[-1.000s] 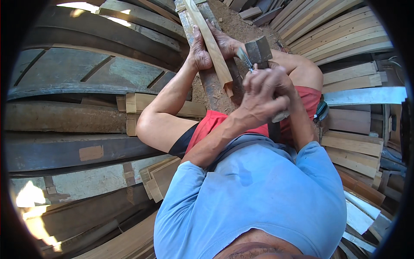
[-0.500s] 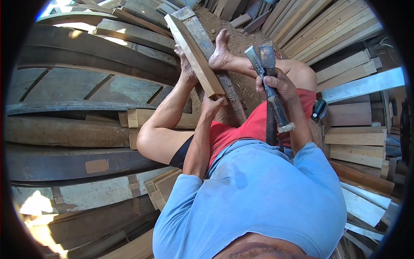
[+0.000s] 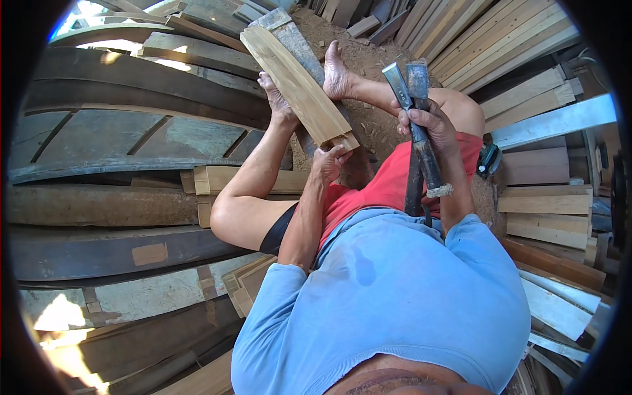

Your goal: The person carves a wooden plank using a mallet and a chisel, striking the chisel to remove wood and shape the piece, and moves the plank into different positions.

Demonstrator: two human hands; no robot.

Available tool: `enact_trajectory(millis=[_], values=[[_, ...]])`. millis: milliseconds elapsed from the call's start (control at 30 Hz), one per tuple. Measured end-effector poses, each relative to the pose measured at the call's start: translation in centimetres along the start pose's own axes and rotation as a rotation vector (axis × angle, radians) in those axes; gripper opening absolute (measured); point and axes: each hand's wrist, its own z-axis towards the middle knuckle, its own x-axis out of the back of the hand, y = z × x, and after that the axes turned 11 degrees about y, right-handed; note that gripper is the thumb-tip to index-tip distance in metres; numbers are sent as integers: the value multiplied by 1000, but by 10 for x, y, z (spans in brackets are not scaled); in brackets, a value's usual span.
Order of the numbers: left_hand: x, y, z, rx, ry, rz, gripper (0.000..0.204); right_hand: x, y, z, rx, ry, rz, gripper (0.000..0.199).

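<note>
My left hand (image 3: 329, 163) is closed on the near end of a pale wooden board (image 3: 299, 85), which has a small notch or tenon cut at that end. The board slants away over a worn grey plank (image 3: 287, 41), its broad face turned up, between my bare feet. Raised over my right thigh, my right hand (image 3: 426, 124) grips two tools together. One is a chisel (image 3: 397, 84) with a bright steel blade and a dark handle with a frayed butt. The other has a blunt dark metal head (image 3: 418, 78) and a black handle; its exact kind is unclear.
Long weathered curved timbers (image 3: 125, 131) fill the left side. Stacked planks (image 3: 503, 39) lean at the upper right, with shorter boards (image 3: 546, 204) below. A green-and-black object (image 3: 488, 158) lies by my right hip. Wood chips cover the ground (image 3: 370, 125).
The board has been rolled in my left hand, so its broad face now shows instead of its narrow edge. Both tools in my right hand have shifted slightly right.
</note>
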Motion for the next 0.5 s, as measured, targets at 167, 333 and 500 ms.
enact_trajectory(millis=[167, 333, 500], values=[[-2, -3, 5, 16, 39, 42, 50, 1, 2, -2, -21, 14, 9, 49], [-34, -16, 8, -6, 39, 39, 36, 0, 0, -5, 0, 20, -22, 46], [-29, -22, 11, 238, 103, 356, 14, -13, -14, -11, 6, 30, -25, 43]])
